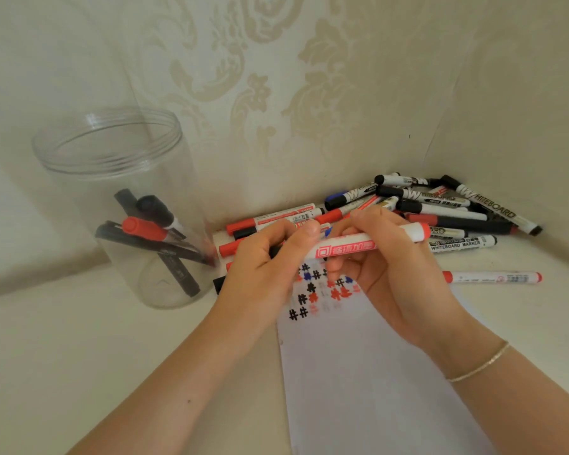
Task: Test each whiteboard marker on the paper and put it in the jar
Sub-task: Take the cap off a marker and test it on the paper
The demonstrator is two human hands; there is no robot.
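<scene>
Both hands hold one white marker with red print (358,246) level above the paper (375,372). My right hand (385,267) grips its barrel. My left hand (266,267) pinches its left end, where the cap is hidden by my fingers. The paper's top carries black, blue and red hash marks (316,290). A clear jar (122,205) stands at the left with several black markers and a red-capped one (145,228) inside. A pile of markers (424,208) lies behind my hands against the wall.
A single red-capped marker (493,277) lies alone at the right of the paper. Patterned walls meet in a corner right behind the pile. A pale tabletop (79,356) stretches in front of the jar.
</scene>
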